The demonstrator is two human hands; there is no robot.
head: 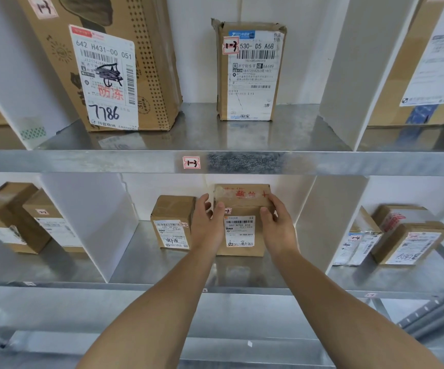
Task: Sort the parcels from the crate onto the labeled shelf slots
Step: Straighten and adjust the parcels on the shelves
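The left hand [207, 226] and the right hand [278, 225] grasped opposite sides of a cardboard parcel [239, 231], with the thumbs on its front face. The parcel stood upright in the middle slot of the lower metal shelf [146, 265] and appeared to rest on it, just beside a smaller box [171, 222]. White dividers [93, 225] bounded the slot. The upper shelf edge [82, 161] carried a tag [191, 162] marked 1-3.

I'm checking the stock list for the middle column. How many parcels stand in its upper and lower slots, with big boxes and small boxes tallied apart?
Big box: 1
Small boxes: 3
Total: 4
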